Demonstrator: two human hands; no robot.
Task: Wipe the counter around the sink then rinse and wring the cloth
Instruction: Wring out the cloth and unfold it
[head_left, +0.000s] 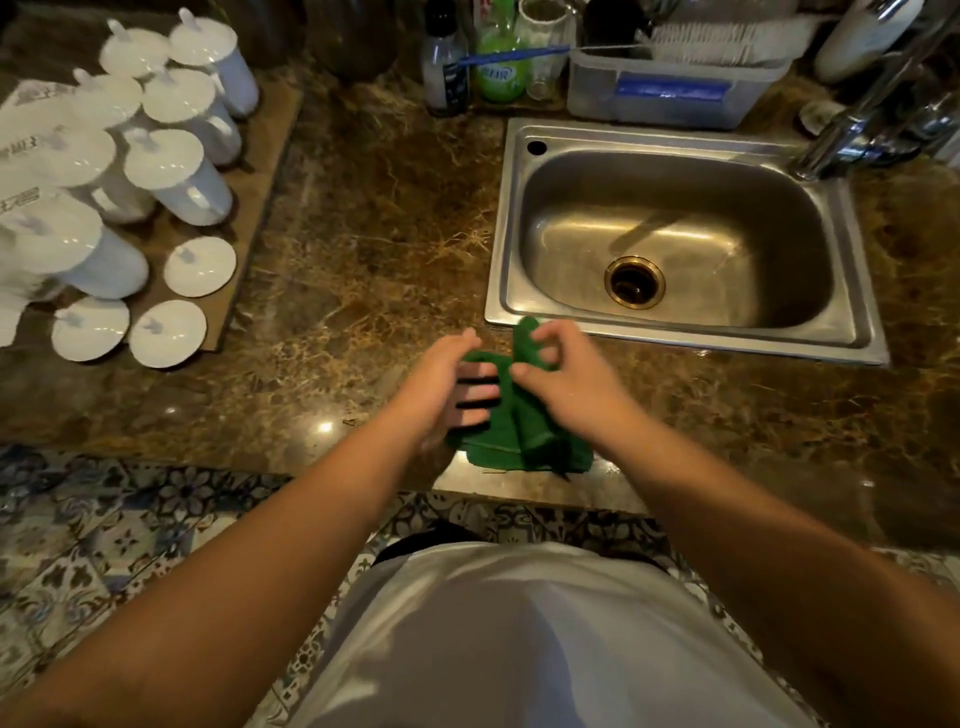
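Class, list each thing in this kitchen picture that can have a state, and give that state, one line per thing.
green cloth: folded, lying on the counter at its front edge.
right hand: pinches a raised fold of the cloth.
left hand: fingers straight, over the cloth.
sink: basin holds no dishes, drain open.
tap: no water running.
white mugs: lidded.
loose lids: lying flat beside the mugs.

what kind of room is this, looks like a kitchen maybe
Most likely a home kitchen: a steel sink set in a marble counter, dish soap bottle behind it, and white lidded mugs on the left.
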